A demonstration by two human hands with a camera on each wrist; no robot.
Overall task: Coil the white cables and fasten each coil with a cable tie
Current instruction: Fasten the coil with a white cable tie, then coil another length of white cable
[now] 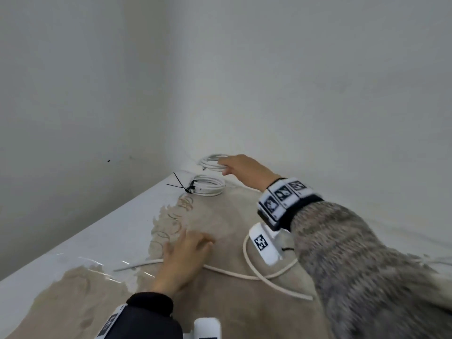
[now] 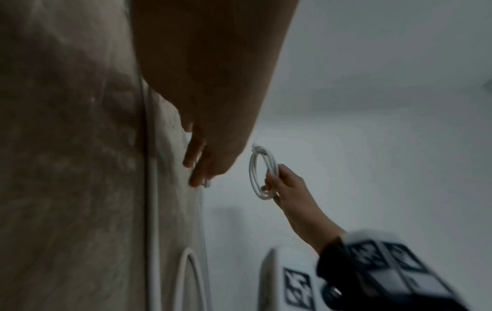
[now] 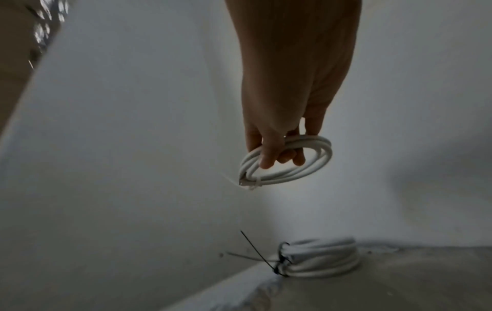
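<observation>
My right hand (image 1: 232, 165) (image 3: 277, 151) (image 2: 277, 181) grips a white cable coil (image 1: 211, 163) (image 3: 301, 164) (image 2: 257, 172), bound with a white tie (image 3: 254, 184), held in the air near the wall corner. Below it a second coil (image 1: 209, 185) (image 3: 322, 263) lies on the table (image 1: 61, 255), fastened with a black cable tie (image 1: 182, 185) (image 3: 271, 264). A loose white cable (image 1: 247, 270) (image 2: 153, 221) loops across the beige cloth (image 1: 215, 211). My left hand (image 1: 186, 250) (image 2: 199, 166) rests flat on the cloth over that cable, fingers straight.
White walls close in the table at the back and right, meeting in a corner behind the coils. The table's left edge runs diagonally. A clear plastic sheet (image 1: 97, 263) lies on the white surface at the near left.
</observation>
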